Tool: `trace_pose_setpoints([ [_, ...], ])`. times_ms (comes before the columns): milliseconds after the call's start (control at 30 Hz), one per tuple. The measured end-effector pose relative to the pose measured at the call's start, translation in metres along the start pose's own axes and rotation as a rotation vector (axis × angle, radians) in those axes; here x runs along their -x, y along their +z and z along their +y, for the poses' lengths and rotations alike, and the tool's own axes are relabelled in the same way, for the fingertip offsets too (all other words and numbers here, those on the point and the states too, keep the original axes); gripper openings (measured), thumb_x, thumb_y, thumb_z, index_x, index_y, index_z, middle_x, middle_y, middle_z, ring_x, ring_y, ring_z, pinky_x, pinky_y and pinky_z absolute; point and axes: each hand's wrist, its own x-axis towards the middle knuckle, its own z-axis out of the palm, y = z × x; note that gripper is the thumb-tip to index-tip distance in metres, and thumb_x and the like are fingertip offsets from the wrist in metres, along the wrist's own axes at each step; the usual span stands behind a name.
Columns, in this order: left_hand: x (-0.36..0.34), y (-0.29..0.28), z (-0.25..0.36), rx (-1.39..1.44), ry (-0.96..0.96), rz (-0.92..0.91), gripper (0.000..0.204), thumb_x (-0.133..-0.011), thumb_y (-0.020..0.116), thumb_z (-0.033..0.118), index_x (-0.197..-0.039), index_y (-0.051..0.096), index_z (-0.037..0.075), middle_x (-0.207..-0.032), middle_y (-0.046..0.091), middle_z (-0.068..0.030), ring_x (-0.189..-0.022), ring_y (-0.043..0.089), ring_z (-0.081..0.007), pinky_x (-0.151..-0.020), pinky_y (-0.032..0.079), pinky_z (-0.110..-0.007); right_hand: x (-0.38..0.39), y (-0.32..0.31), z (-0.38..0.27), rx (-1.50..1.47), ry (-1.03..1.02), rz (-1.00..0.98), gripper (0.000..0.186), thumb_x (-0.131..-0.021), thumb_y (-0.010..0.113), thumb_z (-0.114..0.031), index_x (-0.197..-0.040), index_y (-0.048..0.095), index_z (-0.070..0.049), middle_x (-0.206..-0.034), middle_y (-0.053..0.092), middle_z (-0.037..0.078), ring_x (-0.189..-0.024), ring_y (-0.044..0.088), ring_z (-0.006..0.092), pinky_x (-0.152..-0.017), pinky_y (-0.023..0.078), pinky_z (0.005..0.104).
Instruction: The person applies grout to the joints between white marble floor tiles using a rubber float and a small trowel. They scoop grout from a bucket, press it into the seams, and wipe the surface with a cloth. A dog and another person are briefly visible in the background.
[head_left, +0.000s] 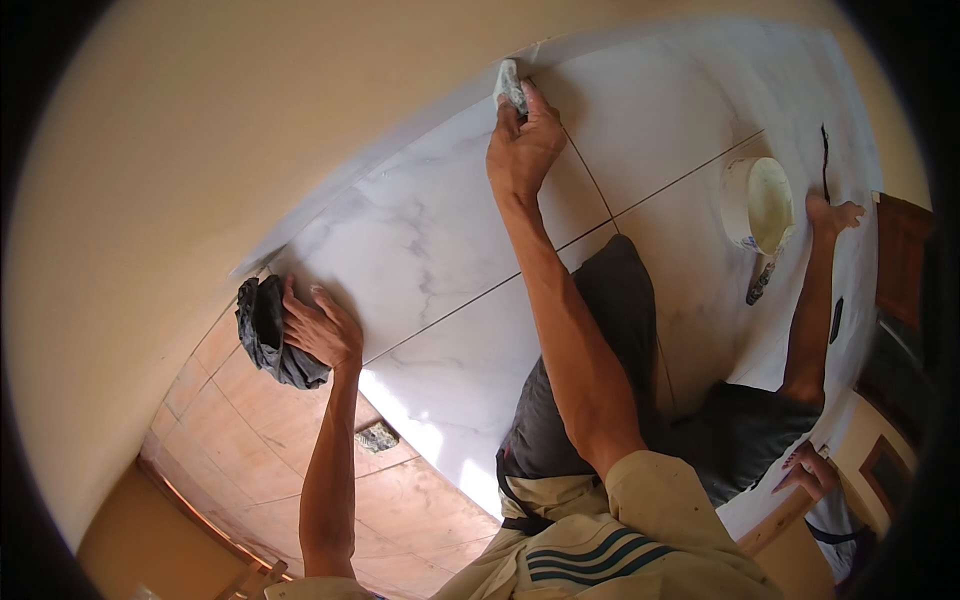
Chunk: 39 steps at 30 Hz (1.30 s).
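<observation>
My right hand grips a small whitish, smudged cloth or pad where the marble-look tiles meet the wall base. Farther left along that edge, my left hand has fingers apart, resting against a crumpled black cloth. My bent legs and bare foot lie on the tiles, with thin dark joint lines running between them.
A cream wall borders the tiles. A white bucket and a dark tool lie right of my leg. Pinkish flooring with a small patch is lower left. Part of another person shows lower right.
</observation>
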Motion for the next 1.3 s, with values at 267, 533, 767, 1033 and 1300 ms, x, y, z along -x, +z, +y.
trace_pose_setpoints([
  [267, 0.001, -0.003, -0.005, 0.0, -0.006, 0.022, 0.067, -0.112, 0.028, 0.062, -0.153, 0.051, 0.014, -0.145, 0.058, -0.0227, -0.132, 0.049, -0.0409, -0.116, 0.026, -0.053, -0.039, -0.108, -0.043, -0.5, 0.592, -0.351, 0.022, -0.099, 0.074, -0.014, -0.118, 0.073, -0.004, -0.116, 0.073, 0.004, -0.106, 0.067, 0.0148, -0.092, 0.053, 0.0339],
  [533, 0.0, 0.004, 0.0, 0.017, 0.007, 0.045, 0.068, -0.111, 0.029, 0.064, -0.152, 0.052, 0.014, -0.145, 0.059, -0.0229, -0.133, 0.049, -0.0411, -0.116, 0.026, -0.052, -0.096, -0.15, 0.055, 0.055, -0.055, -0.311, 0.032, -0.103, 0.07, -0.008, -0.133, 0.072, 0.0, -0.123, 0.073, 0.008, -0.118, 0.068, 0.0187, -0.101, 0.057, 0.0355],
  [767, -0.001, 0.0, -0.003, -0.009, 0.037, 0.083, 0.068, -0.11, 0.032, 0.064, -0.151, 0.053, 0.013, -0.141, 0.06, -0.02, -0.126, 0.052, -0.0386, -0.112, 0.03, -0.051, -0.111, -0.084, 0.095, 0.637, -0.639, -0.175, 0.044, -0.089, 0.071, 0.002, -0.133, 0.071, 0.0, -0.134, 0.072, 0.02, -0.124, 0.062, 0.0342, -0.102, 0.057, 0.0401],
  [1033, 0.002, 0.003, -0.013, 0.006, 0.034, 0.027, 0.066, -0.112, 0.032, 0.062, -0.15, 0.054, 0.013, -0.141, 0.06, -0.018, -0.126, 0.053, -0.0375, -0.111, 0.031, -0.052, -0.083, -0.095, 0.057, 0.354, -0.743, -0.722, 0.042, -0.091, 0.069, 0.006, -0.132, 0.07, -0.003, -0.131, 0.073, 0.015, -0.119, 0.065, 0.0323, -0.1, 0.056, 0.0424],
  [1300, -0.003, 0.005, 0.002, 0.0, 0.012, 0.034, 0.063, -0.112, 0.035, 0.059, -0.149, 0.054, 0.013, -0.147, 0.058, -0.0183, -0.132, 0.05, -0.0378, -0.114, 0.029, -0.05, -0.158, -0.111, 0.077, 0.847, -0.656, -0.384, 0.028, -0.091, 0.065, 0.002, -0.119, 0.071, 0.0, -0.113, 0.075, 0.014, -0.111, 0.065, 0.0341, -0.097, 0.053, 0.0478],
])
